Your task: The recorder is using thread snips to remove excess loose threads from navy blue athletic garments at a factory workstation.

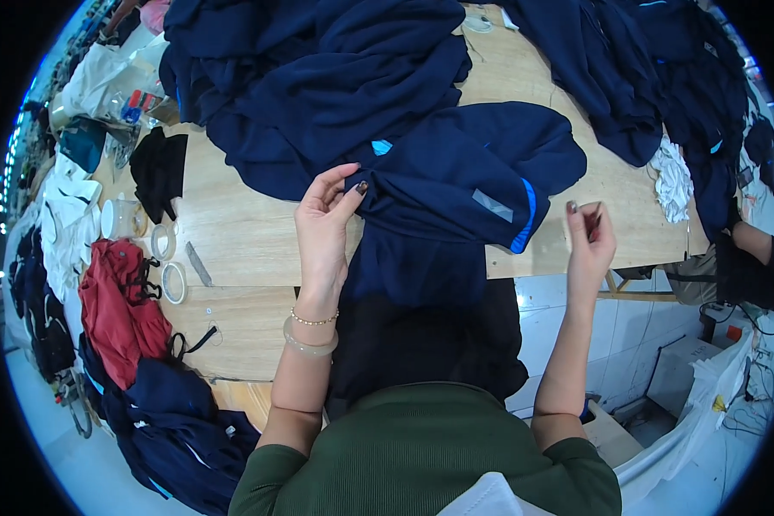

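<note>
A navy garment (430, 185) with a bright blue trim and a small grey patch lies across the table's front edge, partly hanging over my lap. At its left side, my left hand (325, 206) pinches a fold of the fabric between thumb and fingers. To the right of the blue trim, my right hand (592, 239) is raised, apart from the cloth, with thumb and fingers pressed together. Something small and dark may show between those fingertips, too small to name.
A large navy fabric pile (318, 77) covers the far table, and more navy garments (611, 77) lie at far right. Tape rolls (174, 282), a red garment (120, 301) and black cloth (159, 172) sit left. Another person's arm (752, 243) shows at the right edge.
</note>
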`<state>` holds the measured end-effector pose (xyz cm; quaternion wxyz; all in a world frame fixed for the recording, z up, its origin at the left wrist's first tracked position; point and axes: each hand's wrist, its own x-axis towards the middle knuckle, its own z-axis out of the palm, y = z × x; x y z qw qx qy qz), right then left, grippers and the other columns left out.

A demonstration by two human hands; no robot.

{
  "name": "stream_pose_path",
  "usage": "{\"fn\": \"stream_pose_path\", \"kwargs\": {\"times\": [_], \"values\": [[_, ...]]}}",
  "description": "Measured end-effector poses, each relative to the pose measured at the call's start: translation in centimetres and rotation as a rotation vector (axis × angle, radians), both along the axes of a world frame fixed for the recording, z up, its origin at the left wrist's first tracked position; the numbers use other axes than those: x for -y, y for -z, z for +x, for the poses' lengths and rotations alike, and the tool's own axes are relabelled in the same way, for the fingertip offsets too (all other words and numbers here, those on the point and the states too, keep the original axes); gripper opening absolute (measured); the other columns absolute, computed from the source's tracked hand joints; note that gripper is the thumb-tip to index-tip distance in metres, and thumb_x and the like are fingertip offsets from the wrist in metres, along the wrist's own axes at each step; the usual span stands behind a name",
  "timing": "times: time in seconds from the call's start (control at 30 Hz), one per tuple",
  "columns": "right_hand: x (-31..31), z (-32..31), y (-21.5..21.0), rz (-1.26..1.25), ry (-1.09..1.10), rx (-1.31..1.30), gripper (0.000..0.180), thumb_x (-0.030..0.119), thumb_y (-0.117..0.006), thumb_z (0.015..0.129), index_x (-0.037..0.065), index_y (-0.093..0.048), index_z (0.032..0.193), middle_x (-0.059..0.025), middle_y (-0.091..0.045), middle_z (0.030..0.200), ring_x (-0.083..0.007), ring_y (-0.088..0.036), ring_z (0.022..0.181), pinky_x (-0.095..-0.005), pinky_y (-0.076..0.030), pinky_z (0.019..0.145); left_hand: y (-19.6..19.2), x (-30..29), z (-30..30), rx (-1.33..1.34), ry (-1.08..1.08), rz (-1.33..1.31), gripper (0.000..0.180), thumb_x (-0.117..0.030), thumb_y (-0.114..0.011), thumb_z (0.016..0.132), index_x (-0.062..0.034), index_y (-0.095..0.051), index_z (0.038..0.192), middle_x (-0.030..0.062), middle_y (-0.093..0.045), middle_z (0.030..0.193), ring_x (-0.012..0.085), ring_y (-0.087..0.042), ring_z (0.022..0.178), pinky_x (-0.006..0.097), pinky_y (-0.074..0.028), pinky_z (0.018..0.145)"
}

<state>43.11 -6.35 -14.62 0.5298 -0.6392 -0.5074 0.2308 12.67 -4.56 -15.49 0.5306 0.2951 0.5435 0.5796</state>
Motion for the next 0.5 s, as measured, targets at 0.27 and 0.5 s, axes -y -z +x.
{"fn": "stream_pose_path", "kwargs": {"times": [0.27, 0.5], "values": [[2.2, -1.6, 3.7, -0.387, -0.044, -0.137, 0.016, 0.01, -0.07, 0.089, -0.002, -0.063, 0.097, -0.0006, -0.059, 0.08, -0.0052, -0.053, 0.077, -0.0191, -0.043, 0.068, 0.7, 0.4, 0.2, -0.1, 0.046, 0.037, 0.029, 0.009, -0.065, 0.086, -0.0002, -0.066, 0.113, 0.0, -0.064, 0.097, 0.0021, -0.053, 0.076, 0.015, -0.045, 0.07], [0.5, -0.5, 1.3, -0.317, -0.014, -0.496, 0.025, -0.001, -0.067, 0.085, 0.003, -0.06, 0.108, 0.005, -0.051, 0.075, -0.0035, -0.055, 0.072, -0.0173, -0.046, 0.068, 2.1, 1.2, -1.9, -0.798, -0.147, 0.184, 0.031, 0.01, -0.061, 0.079, -0.004, -0.069, 0.106, 0.0006, -0.059, 0.096, 0.0066, -0.047, 0.068, 0.021, -0.042, 0.059]]}}
